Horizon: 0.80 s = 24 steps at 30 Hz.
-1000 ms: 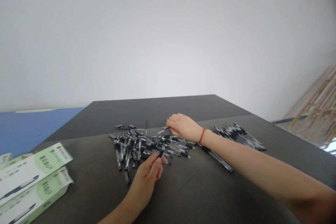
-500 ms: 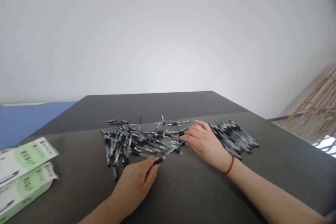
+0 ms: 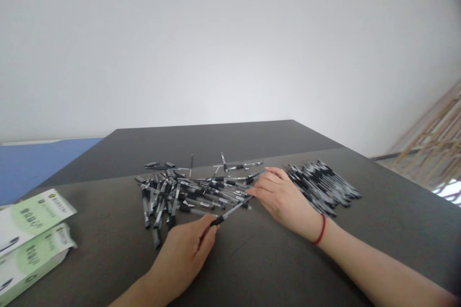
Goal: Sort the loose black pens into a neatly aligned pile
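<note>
pen (image 3: 236,207) aslant between left hand (image 3: 185,252) and right hand (image 3: 283,201)

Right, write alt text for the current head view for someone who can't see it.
A left hand holds a pen by its black part, the other end at the right hand, over a dark table. Beyond them lie a jumbled heap of pens and, farther right, a neater row; green-and-white boxes sit at the left edge.

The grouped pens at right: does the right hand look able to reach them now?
Probably yes: the right hand is beside the grouped pens, with nothing visible between, though it seems busy with another pen.
</note>
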### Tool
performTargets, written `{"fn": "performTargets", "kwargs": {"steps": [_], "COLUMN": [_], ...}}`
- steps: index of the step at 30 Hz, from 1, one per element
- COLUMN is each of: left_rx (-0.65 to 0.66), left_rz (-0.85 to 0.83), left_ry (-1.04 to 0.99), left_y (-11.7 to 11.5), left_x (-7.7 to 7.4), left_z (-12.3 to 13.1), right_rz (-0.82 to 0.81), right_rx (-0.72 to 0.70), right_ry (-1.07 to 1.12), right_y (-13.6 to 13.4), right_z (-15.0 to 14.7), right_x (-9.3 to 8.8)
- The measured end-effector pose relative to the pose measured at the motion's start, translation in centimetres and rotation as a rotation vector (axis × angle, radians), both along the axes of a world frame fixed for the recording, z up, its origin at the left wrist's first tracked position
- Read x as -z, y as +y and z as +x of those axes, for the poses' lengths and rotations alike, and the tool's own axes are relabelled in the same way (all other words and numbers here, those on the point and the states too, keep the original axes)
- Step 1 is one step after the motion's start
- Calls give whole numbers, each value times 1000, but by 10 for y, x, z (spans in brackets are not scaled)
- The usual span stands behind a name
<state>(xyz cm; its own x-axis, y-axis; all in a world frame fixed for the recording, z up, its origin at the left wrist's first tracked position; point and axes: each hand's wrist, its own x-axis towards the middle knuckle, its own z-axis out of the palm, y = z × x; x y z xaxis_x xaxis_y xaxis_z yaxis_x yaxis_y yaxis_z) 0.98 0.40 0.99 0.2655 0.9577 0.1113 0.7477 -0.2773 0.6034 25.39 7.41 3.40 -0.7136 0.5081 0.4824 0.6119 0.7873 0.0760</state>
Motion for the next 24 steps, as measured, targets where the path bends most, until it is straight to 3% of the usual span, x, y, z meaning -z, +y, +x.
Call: {"fn": "performTargets", "kwargs": {"steps": [9,16,24], "left_rx": [15,21,28], "left_rz": [5,-2,2], "left_ry": [45,61,96], "left_y": [0,-1,-1], "left_x": [-2,-1,1], "left_z": [0,2,0], "right_rz": [-1,-62,-104], "right_rx": [-27,-79,48], "right_ry": [-8,-54,-14], "right_y": [-1,-19,-14], "right_z": [-1,-14,-2], "right_x": [0,-2,-11]}}
